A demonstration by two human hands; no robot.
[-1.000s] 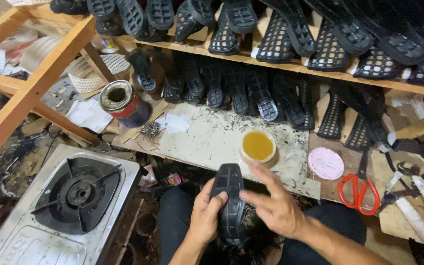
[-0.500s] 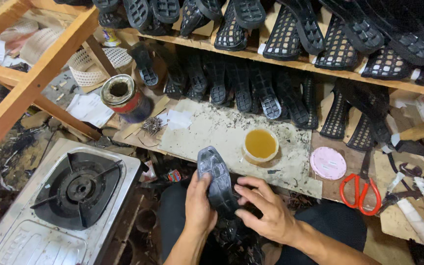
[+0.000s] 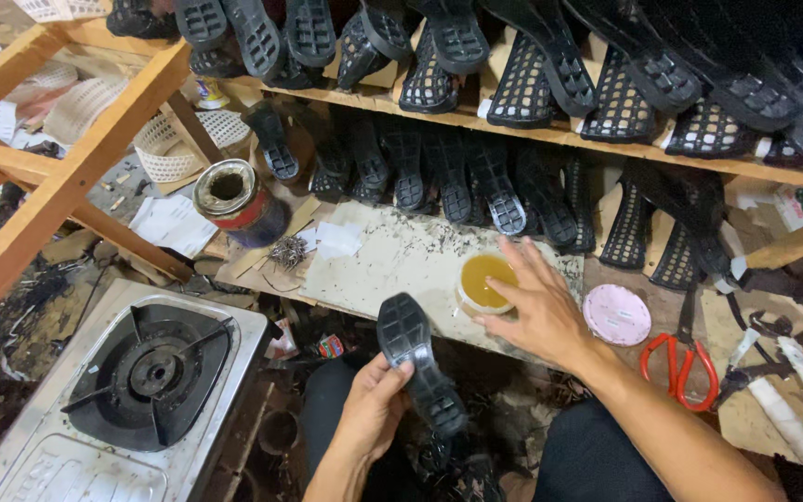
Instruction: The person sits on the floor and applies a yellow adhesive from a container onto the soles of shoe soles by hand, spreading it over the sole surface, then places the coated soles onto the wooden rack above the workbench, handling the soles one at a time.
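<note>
My left hand [image 3: 372, 409] grips a black rubber shoe sole [image 3: 417, 361] by its middle, tread side up, low over my lap. My right hand [image 3: 536, 307] has its fingers spread and rests against a small round cup of yellow glue [image 3: 485, 281] on the stained white work board [image 3: 383, 256]. The right hand holds nothing.
Rows of black soles [image 3: 476, 56] fill the wooden shelves behind the board. A rusty tin can [image 3: 232, 198] stands at the left, a pink round lid [image 3: 616, 314] and red-handled scissors [image 3: 680, 364] at the right. A steel gas stove [image 3: 146, 381] sits at lower left beside wooden beams [image 3: 58, 186].
My right hand has let go of the sole and moved up and right to the glue cup. The left hand alone now holds the sole, tilted more to the left.
</note>
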